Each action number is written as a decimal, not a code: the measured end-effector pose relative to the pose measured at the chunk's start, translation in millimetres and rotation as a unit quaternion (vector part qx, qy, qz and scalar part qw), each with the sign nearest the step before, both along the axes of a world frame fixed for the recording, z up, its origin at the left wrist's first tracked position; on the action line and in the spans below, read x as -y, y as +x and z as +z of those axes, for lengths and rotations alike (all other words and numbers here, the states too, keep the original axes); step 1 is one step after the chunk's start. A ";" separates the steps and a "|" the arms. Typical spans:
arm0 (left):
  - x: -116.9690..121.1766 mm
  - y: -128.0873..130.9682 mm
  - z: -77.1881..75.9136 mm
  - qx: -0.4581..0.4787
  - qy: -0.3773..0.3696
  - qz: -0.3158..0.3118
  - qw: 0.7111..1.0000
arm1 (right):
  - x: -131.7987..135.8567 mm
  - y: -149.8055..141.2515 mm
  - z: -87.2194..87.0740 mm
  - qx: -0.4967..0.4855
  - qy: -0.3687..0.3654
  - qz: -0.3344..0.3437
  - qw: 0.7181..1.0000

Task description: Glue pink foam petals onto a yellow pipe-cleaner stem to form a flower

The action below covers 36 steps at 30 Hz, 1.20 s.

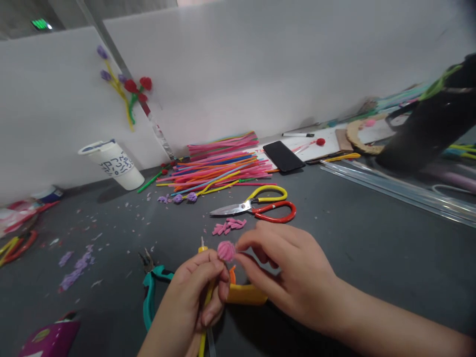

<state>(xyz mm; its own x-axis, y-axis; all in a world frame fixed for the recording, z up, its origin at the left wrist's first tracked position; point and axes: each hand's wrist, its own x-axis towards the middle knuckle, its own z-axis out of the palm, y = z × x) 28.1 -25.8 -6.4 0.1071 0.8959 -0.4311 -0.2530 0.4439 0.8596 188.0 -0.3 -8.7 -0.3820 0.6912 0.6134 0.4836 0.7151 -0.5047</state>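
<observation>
My left hand (199,285) is closed around a yellow stem (203,343), with a fuzzy pink flower bud (226,251) at its top beside the thumb. From the right, my right hand (284,265) pinches at the bud's edge with thumb and forefinger. A glue gun (247,295) with a yellow body and orange trigger is partly hidden behind my hands; its tip shows above my left hand. Just beyond the bud lie short pink fuzzy pieces (228,226) and scissors (256,204) with one yellow and one red handle.
Teal pliers (149,297) lie left of my hands, near purple fuzzy scraps (78,267). Coloured pipe cleaners (223,168), a phone (283,156) and a white cup (113,163) stand further back. Clear glue sticks (401,191) and a dark jug (420,124) are at right.
</observation>
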 end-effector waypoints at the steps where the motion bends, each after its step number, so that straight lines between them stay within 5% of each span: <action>1: 0.2 0.3 -0.2 0.003 0.002 0.006 1.000 | 1.3 -0.9 -1.3 0.010 0.021 -0.006 1.000; 36: 2.4 1.3 -11.2 -0.009 0.049 0.037 0.998 | 4.7 -9.8 -7.7 -0.006 0.065 -0.024 0.998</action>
